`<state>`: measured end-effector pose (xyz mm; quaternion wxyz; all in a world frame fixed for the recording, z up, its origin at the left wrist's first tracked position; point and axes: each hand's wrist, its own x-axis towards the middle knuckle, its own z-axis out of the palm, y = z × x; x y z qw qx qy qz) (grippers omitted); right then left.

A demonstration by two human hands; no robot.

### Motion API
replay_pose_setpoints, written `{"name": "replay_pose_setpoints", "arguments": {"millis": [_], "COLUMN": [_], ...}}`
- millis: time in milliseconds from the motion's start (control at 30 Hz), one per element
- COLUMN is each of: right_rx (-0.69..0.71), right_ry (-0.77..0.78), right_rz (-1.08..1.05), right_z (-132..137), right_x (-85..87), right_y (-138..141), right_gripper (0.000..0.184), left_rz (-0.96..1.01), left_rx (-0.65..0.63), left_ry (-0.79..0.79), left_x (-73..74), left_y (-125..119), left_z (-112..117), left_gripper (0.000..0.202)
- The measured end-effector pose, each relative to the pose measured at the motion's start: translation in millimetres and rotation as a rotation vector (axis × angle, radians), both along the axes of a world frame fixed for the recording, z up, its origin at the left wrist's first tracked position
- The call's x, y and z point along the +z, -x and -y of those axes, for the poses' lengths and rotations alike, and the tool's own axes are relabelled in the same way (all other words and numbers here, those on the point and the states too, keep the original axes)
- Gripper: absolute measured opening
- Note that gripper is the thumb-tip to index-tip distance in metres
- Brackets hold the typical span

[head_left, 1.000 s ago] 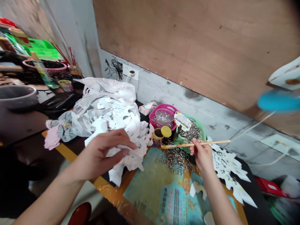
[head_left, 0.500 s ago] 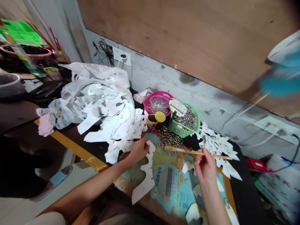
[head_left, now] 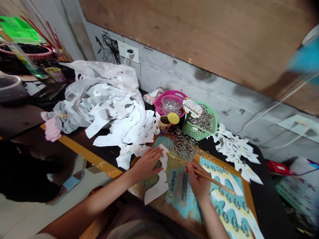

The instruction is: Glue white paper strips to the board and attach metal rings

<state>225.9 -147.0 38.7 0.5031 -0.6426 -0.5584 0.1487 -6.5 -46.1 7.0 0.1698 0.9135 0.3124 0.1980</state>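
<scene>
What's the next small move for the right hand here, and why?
Probably stroke the thin wooden brush leftward onto the white paper cutout. The right hand holds its tip at the cutout's upper edge, and the left hand lies flat on the cutout, pinning it to the teal printed mat.

Left hand [head_left: 147, 163] lies flat, palm down, fingers spread; right hand [head_left: 199, 181] is curled in a pinch.
</scene>
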Motion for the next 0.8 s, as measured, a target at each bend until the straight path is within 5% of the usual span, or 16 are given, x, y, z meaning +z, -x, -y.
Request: {"name": "replay_pose_setpoints", "arguments": {"millis": [433,800], "right_rx": [0.282,0.36], "right_ry": [-0.082,-0.096], "right_rz": [0.366,0.545], "right_z": [15,41], "right_x": [3.9,0.9], "right_y": [29,42], "right_gripper": [0.016,0.025], "left_rz": [-0.126,-0.175], "left_rx": [-0.027,-0.065], "left_ry": [0.094,0.058], "left_x": [-4.6,-5.8], "left_y": [4,5], "left_z": [-10,-4], "left_gripper": [0.105,0.123]}}
